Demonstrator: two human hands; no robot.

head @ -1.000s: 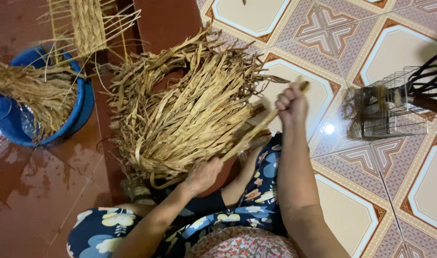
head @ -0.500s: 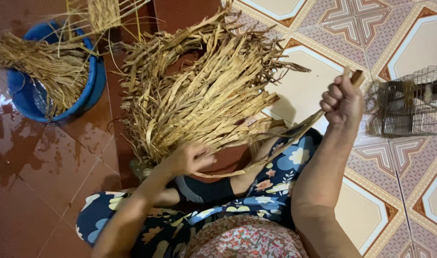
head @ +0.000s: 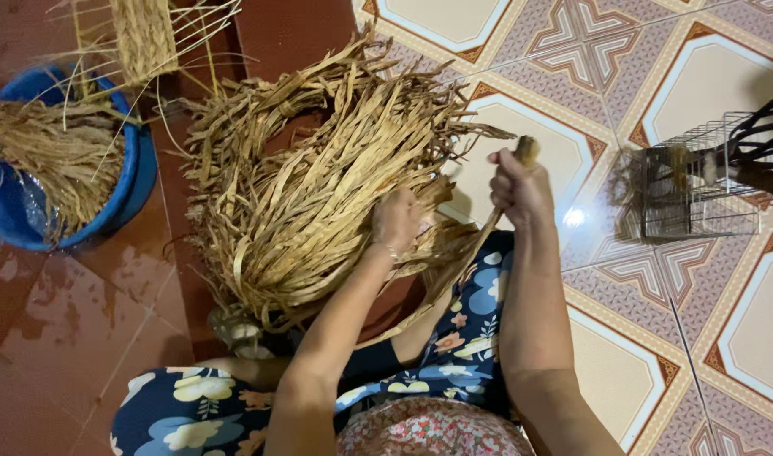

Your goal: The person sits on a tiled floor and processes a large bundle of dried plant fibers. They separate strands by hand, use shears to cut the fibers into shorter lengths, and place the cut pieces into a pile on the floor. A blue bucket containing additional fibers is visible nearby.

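Observation:
A big bundle of dried tan fibre strips [head: 319, 177] lies fanned out on the floor in front of my lap. My left hand [head: 396, 221] rests on the bundle's right part, fingers curled into the strips. My right hand [head: 516, 187] is raised to the right of the bundle, fist closed around a single long strip [head: 475, 245] that runs down and left toward my lap. My legs in dark blue flowered cloth [head: 454, 355] show at the bottom.
A blue basin [head: 129, 190] with more soaked fibre stands at the left on wet red tiles. A partly woven mat piece [head: 141, 34] lies above it. A wire cage [head: 699, 181] sits at the right on patterned floor tiles.
My right hand pulled the strip out to the right, then came back toward the bundle. My left hand moved up from the bundle's lower edge into the strips.

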